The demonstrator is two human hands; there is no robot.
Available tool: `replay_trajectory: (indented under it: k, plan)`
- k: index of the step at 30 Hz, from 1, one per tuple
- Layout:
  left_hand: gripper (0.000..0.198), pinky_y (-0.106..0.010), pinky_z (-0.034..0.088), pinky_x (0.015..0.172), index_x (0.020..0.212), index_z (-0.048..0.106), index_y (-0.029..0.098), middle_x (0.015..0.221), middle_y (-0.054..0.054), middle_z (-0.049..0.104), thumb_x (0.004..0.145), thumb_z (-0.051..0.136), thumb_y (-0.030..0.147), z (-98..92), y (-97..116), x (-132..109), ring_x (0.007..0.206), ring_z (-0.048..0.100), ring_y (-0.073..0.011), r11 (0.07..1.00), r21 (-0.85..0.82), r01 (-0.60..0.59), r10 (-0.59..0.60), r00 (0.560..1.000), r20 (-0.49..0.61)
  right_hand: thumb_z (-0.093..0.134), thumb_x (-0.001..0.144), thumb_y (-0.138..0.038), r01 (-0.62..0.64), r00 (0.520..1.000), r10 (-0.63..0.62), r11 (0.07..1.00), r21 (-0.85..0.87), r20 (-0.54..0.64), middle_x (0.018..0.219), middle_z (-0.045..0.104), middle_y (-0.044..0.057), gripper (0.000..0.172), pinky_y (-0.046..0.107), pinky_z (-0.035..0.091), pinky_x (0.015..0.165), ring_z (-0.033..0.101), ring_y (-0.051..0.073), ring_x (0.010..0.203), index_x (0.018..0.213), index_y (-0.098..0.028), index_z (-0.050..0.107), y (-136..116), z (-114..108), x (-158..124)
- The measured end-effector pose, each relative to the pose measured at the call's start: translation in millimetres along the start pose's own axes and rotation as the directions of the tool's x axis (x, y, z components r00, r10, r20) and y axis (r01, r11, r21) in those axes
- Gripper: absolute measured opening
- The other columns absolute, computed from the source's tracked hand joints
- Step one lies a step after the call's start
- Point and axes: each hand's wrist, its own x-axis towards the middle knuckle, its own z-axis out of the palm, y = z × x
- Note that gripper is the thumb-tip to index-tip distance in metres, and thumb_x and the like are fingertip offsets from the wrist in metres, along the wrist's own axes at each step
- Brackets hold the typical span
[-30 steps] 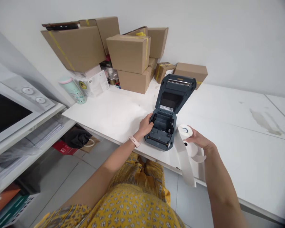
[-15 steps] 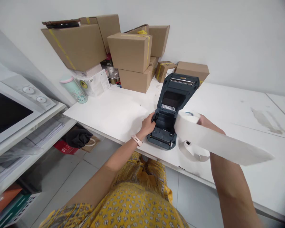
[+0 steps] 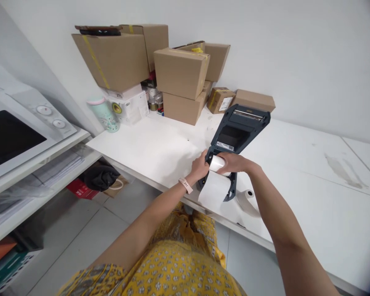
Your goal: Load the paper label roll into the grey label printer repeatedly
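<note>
A dark label printer (image 3: 241,130) stands on the white table with its lid raised. In its bay sits a white paper roll (image 3: 217,163), whose loose strip hangs over the printer's front toward me. My right hand (image 3: 232,162) is closed around the roll's right end, its fingers partly hidden. My left hand (image 3: 200,165) grips the printer's left side near the hinge, thumb over the edge. A smaller paper roll (image 3: 248,201) with a dark core lies on the table just right of the printer, partly behind my right forearm.
Cardboard boxes (image 3: 181,74) are stacked along the wall at the back. A mint tumbler (image 3: 104,116) stands beside a white box (image 3: 131,107). At the left, a microwave (image 3: 21,127) sits on a shelf. The table's front edge (image 3: 160,187) runs close to my body.
My right hand has carried the paper roll from beside the printer leftward into its bay. The loose strip, which stretched out to the right, now drapes over the front. The left hand still holds the printer.
</note>
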Motion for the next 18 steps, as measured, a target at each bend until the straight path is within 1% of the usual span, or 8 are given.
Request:
replay_trajectory:
  k: [3, 6, 7, 9, 12, 14, 15, 18]
  plan:
    - [0.069, -0.039, 0.042, 0.110, 0.151, 0.035, 0.025, 0.137, -0.004, 0.063, 0.084, 0.042, 0.010, -0.1, -1, -1, 0.126, 0.058, -0.0244, 1.000, -0.014, -0.012, 0.011, 1.000, -0.011, 0.072, 0.072, -0.054, -0.020, 1.000, 0.020, 0.999, -0.046, 0.016, 0.136, 0.061, 0.015, 0.078, 0.038, 0.049, 0.098, 0.060, 0.034, 0.121, 0.138, -0.019, 0.053, 0, 5, 8]
    - [0.065, -0.039, 0.041, 0.110, 0.148, 0.040, 0.026, 0.138, -0.004, 0.062, 0.085, 0.043, 0.011, -0.3, -2, -2, 0.126, 0.058, -0.0246, 0.999, -0.032, -0.024, 0.023, 0.999, -0.025, 0.067, 0.079, -0.055, -0.024, 1.000, 0.023, 0.998, -0.063, -0.009, 0.143, 0.055, 0.019, 0.081, 0.044, 0.045, 0.105, 0.054, 0.037, 0.129, 0.146, -0.016, 0.046, 0, 12, 8]
    - [0.065, -0.040, 0.041, 0.110, 0.148, 0.042, 0.026, 0.138, -0.004, 0.062, 0.085, 0.043, 0.011, -0.3, -3, -2, 0.126, 0.058, -0.0252, 0.999, -0.043, -0.028, 0.027, 0.999, -0.029, 0.065, 0.081, -0.054, -0.023, 0.999, 0.020, 0.997, -0.071, -0.043, 0.145, 0.052, 0.020, 0.080, 0.047, 0.042, 0.107, 0.051, 0.038, 0.132, 0.147, -0.015, 0.044, -1, 16, 6]
    - [0.064, -0.042, 0.042, 0.110, 0.147, 0.044, 0.026, 0.137, -0.004, 0.062, 0.084, 0.044, 0.010, -0.2, -3, -2, 0.125, 0.059, -0.0267, 0.997, -0.069, -0.031, 0.028, 0.999, -0.040, 0.059, 0.087, -0.051, 0.008, 0.985, -0.023, 0.996, -0.085, -0.169, 0.148, 0.049, 0.021, 0.072, 0.053, 0.040, 0.109, 0.047, 0.038, 0.136, 0.147, -0.014, 0.043, -6, 28, -3]
    - [0.065, -0.043, 0.040, 0.111, 0.145, 0.046, 0.026, 0.138, -0.003, 0.062, 0.083, 0.045, 0.009, 0.0, -3, -2, 0.127, 0.057, -0.0266, 0.993, -0.109, -0.033, 0.027, 0.998, -0.055, 0.047, 0.097, -0.045, 0.139, 0.904, -0.166, 0.985, -0.097, -0.393, 0.150, 0.048, 0.019, 0.056, 0.053, 0.043, 0.108, 0.046, 0.034, 0.138, 0.144, -0.014, 0.048, -22, 57, -27]
    - [0.065, -0.042, 0.038, 0.114, 0.144, 0.047, 0.027, 0.140, -0.001, 0.060, 0.082, 0.045, 0.008, -0.2, -3, -2, 0.130, 0.055, -0.0255, 0.991, -0.132, -0.033, 0.025, 0.998, -0.058, 0.039, 0.100, -0.044, 0.200, 0.852, -0.223, 0.975, -0.100, -0.473, 0.149, 0.050, 0.017, 0.052, 0.051, 0.045, 0.108, 0.047, 0.031, 0.139, 0.143, -0.016, 0.050, -39, 80, -46]
    - [0.065, -0.042, 0.037, 0.115, 0.144, 0.047, 0.028, 0.141, -0.001, 0.060, 0.082, 0.046, 0.008, -0.4, -2, -2, 0.131, 0.054, -0.0251, 0.990, -0.141, -0.031, 0.023, 0.998, -0.058, 0.037, 0.101, -0.043, 0.193, 0.835, -0.217, 0.976, -0.100, -0.506, 0.149, 0.050, 0.017, 0.052, 0.050, 0.045, 0.108, 0.047, 0.031, 0.139, 0.144, -0.016, 0.050, -48, 91, -55]
    - [0.064, -0.041, 0.037, 0.116, 0.143, 0.048, 0.029, 0.142, 0.000, 0.059, 0.082, 0.046, 0.008, -1.3, -1, -3, 0.131, 0.054, -0.0245, 0.988, -0.152, -0.016, 0.007, 0.998, -0.058, 0.037, 0.101, -0.040, 0.082, 0.786, -0.120, 0.993, -0.090, -0.607, 0.151, 0.047, 0.016, 0.053, 0.052, 0.045, 0.109, 0.045, 0.032, 0.140, 0.150, -0.018, 0.042, -77, 121, -78]
